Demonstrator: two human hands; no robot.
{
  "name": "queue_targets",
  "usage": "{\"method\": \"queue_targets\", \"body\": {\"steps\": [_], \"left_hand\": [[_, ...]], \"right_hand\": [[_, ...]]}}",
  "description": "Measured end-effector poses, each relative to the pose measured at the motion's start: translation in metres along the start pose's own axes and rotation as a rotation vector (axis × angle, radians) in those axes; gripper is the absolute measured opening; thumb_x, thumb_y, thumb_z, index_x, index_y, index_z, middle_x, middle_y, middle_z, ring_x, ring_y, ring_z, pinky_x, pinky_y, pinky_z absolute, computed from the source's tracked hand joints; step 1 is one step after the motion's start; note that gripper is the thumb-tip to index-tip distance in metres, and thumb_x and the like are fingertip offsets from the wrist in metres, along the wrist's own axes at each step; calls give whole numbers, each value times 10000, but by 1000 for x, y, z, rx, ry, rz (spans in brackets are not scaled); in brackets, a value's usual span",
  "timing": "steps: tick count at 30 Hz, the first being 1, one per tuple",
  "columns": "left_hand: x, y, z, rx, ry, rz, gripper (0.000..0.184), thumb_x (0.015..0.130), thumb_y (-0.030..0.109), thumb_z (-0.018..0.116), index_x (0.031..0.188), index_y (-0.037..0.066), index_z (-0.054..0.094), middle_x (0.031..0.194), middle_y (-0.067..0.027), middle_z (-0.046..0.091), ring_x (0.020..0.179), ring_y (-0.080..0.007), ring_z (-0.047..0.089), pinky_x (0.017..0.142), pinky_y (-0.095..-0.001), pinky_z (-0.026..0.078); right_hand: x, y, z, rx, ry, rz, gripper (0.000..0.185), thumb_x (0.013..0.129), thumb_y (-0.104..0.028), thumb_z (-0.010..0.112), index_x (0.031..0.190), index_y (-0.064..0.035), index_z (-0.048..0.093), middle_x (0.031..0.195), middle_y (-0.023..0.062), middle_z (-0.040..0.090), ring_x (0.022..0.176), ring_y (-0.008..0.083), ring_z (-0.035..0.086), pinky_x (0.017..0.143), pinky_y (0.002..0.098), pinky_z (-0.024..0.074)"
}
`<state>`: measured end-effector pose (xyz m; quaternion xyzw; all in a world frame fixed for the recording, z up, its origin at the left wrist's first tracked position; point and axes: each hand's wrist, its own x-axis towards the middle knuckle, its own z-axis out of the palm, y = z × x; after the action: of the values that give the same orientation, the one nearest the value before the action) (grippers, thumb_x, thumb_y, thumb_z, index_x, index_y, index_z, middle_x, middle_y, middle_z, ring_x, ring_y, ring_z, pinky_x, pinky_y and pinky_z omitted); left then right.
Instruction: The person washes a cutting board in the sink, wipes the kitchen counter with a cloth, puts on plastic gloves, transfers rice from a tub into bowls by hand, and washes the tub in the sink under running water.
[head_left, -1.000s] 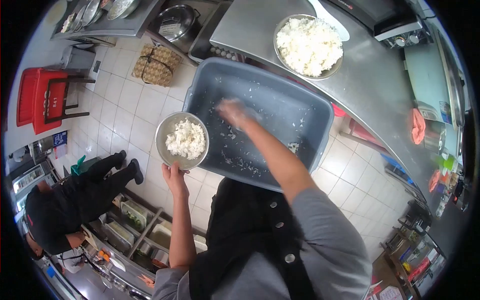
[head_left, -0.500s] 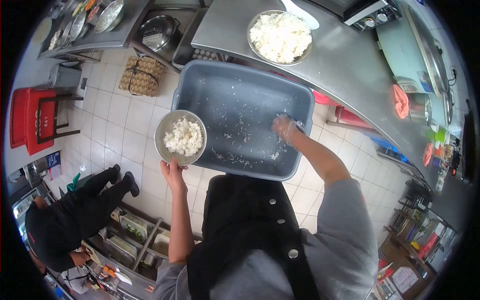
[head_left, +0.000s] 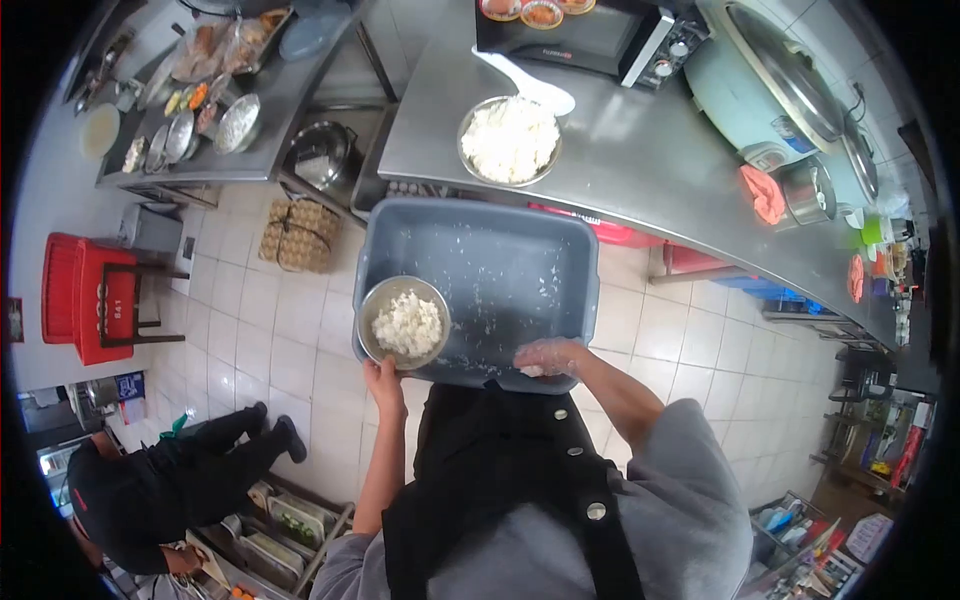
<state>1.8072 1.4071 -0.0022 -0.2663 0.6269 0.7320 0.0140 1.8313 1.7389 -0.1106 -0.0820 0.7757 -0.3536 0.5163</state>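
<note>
**Clear-gloved right hand (head_left: 548,355) shifting to near side, left hand (head_left: 385,384) bringing bowl inward**

Head view: right hand is leaving the right wall of the grey rectangular plastic tub (head_left: 480,216) and is now reaching low along its near side. Something white, likely rice, is showing at its fingertips; cannot tell if that grip is pinching it. Bare left grip is pinching the near rim of the round silver metal bowl (head_left: 366,325), now sitting over the tub's near-left corner, holding cooked white rice (head_left: 408,326). Loose white grains (head_left: 548,285) are still dotting the tub bottom, so gathering is looking unfinished.

Stainless-steel desk (head_left: 640,160) is carrying a heaped mound of white rice (head_left: 510,140) in another bowl, a white plastic paddle (head_left: 535,90), a black microwave (head_left: 570,45) and a pale-green rice cooker (head_left: 740,90).

Room: strapped brown egg trays (head_left: 298,236) are resting on white floor tiles (head_left: 325,345); a black-clothed person (head_left: 130,500) is standing lower left.
</note>
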Motion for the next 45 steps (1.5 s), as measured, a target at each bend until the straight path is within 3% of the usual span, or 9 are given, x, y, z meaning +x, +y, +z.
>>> {"method": "queue_targets", "body": {"steps": [5,12,14,21,28,33,36,41,45], "left_hand": [[5,9,23,63,-83,37,179,885,127,552,1016,42,465,915,-100,591,665,-152,603,518,-271,496],[11,47,82,88,-275,93,148,871,121,558,941,27,467,823,-80,581,578,-128,525,504,-262,465],[18,64,93,-26,-304,66,138,873,112,549,945,23,470,845,-85,586,624,-133,541,520,-264,467],[134,112,139,-44,-110,367,220,863,44,495,1039,7,366,863,-143,548,585,-187,565,489,-303,475],[217,124,237,51,2,277,508,851,8,485,1297,42,244,1137,-280,511,630,-264,634,470,-337,519],[208,142,240,-5,-219,47,717,907,429,605,1371,4,262,1008,-182,555,739,-244,655,610,-321,562],[189,135,195,297,-192,224,661,908,480,577,1317,-4,389,1027,-136,573,767,-209,655,594,-301,542],[198,20,23,1063,174,583,479,860,357,623,1155,-16,568,1108,-226,622,937,-389,623,846,-440,485],[155,-28,-68,1288,66,171,493,808,346,675,1106,-41,606,1005,-244,658,959,-359,633,842,-430,488]], "right_hand": [[-68,-139,-86,562,390,-370,353,913,-358,588,1103,-65,638,1132,78,622,1037,224,585,917,351,443],[-32,-227,-112,-152,896,-469,249,878,-133,599,1114,-67,646,1188,153,610,1128,306,562,968,375,437],[-68,-237,-120,-273,1291,-827,267,854,-66,607,1115,-91,659,1186,146,625,1135,304,571,974,381,445],[-144,-115,-102,97,1578,-269,171,860,-70,595,1012,-51,670,992,139,681,967,304,637,871,379,482],[-120,-20,-6,67,1348,289,402,786,-258,677,1120,-43,613,1108,198,632,1005,365,608,863,443,484],[-76,35,11,180,1365,329,453,715,-292,733,1057,-20,613,1006,212,653,929,343,636,814,443,500],[-89,32,-13,508,1246,139,425,691,-270,741,991,3,615,869,193,668,817,318,659,750,410,513],[-86,40,-17,462,1179,169,385,667,-186,731,956,35,606,805,150,669,724,279,657,689,389,516],[-95,40,-22,805,948,2,417,689,-152,733,1034,33,590,874,113,667,765,247,648,723,377,517]]}}
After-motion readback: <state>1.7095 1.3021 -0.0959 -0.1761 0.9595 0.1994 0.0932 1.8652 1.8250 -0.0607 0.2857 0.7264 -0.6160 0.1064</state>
